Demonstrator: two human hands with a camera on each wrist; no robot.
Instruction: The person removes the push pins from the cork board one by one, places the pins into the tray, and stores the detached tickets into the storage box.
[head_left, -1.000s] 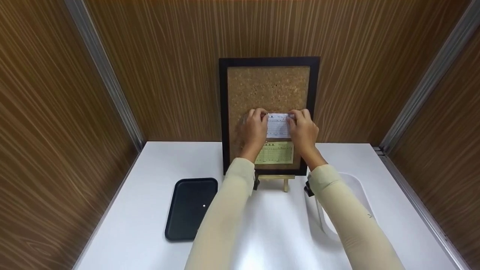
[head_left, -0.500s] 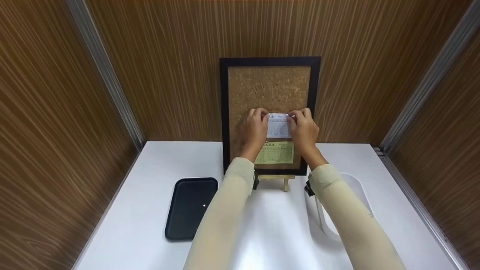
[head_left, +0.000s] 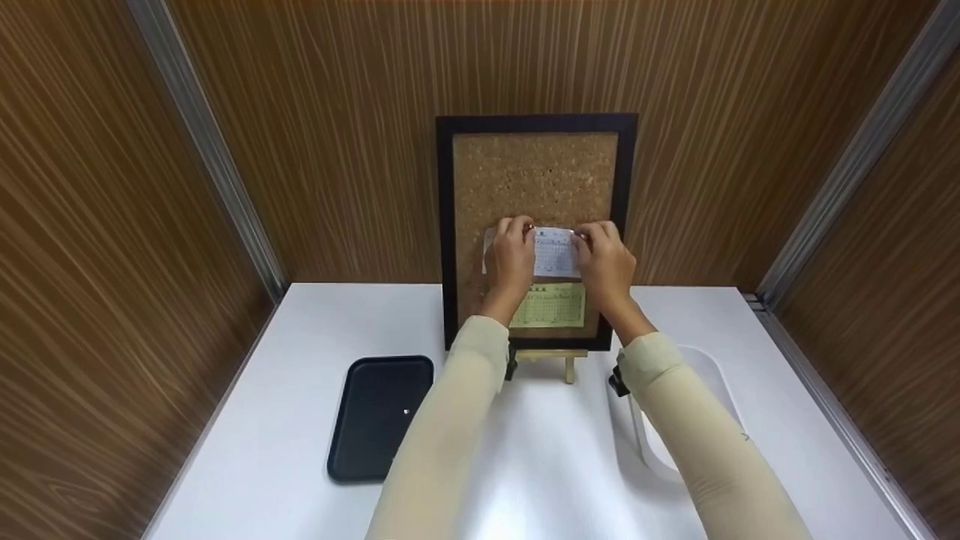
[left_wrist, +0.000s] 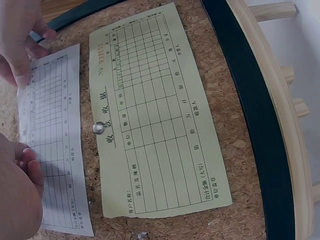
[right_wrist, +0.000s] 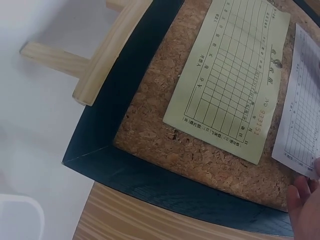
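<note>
A white receipt slip (head_left: 555, 252) lies across the cork board (head_left: 536, 176), with its top edge between both hands. My left hand (head_left: 513, 259) pinches that edge near its middle; a tiny dark spot shows at the fingertips, too small to identify. At the upper right corner, my right hand (head_left: 607, 262) pinches the slip between thumb and fingers. Just below it, a yellow-green receipt slip (left_wrist: 155, 115) is fixed to the cork by a clear push pin (left_wrist: 99, 128) at its top edge. In the right wrist view, the right fingers (right_wrist: 300, 192) curl at the white slip's end.
The board's black frame (head_left: 445, 225) stands on a small wooden easel (head_left: 555, 354). A black tray (head_left: 367, 435) with a tiny shiny object (head_left: 406, 411) lies left on the white table (head_left: 262, 450). A white plastic container (head_left: 705, 367) sits partly under the right forearm. Wood-grain panels (head_left: 337, 150) enclose the table.
The white slip's left end now shows as a pale edge beyond my left hand. My right fingers have shifted very slightly down; both hands otherwise keep their places.
</note>
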